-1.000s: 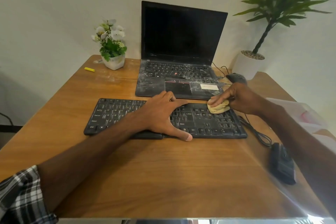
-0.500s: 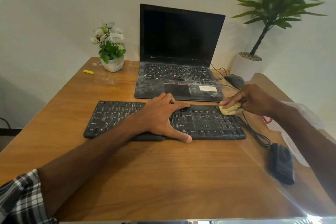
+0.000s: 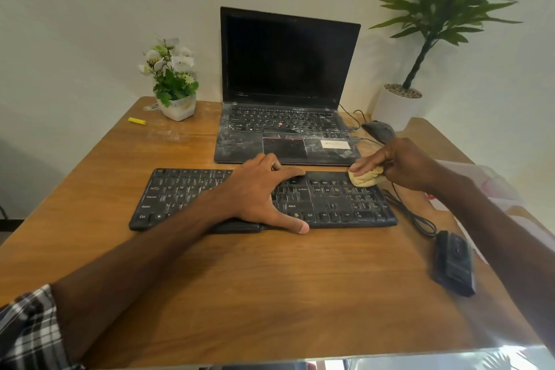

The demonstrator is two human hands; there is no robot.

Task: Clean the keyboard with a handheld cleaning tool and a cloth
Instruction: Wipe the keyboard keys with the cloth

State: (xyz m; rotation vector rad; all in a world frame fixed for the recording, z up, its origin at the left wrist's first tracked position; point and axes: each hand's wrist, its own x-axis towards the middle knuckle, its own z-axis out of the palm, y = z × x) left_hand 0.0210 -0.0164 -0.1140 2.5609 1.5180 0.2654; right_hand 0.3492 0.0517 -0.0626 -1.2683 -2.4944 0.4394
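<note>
A black dusty keyboard [image 3: 339,204] lies across the middle of the wooden desk. My left hand [image 3: 258,192] rests flat on its centre, fingers spread, thumb at the front edge. My right hand [image 3: 399,164] grips a bunched yellow cloth [image 3: 365,179] and presses it on the keyboard's far right corner. A black handheld cleaning tool [image 3: 453,263] lies on the desk to the right of the keyboard, untouched.
A dusty open laptop [image 3: 285,135] sits just behind the keyboard. A flower pot [image 3: 177,108] and a yellow stick [image 3: 137,121] are at the back left. A mouse [image 3: 378,129], cables [image 3: 414,216] and a potted plant [image 3: 399,108] are on the right.
My right hand slid the cloth rightward along the keyboard's top row, then a little back toward the left. My left hand stayed in place.
</note>
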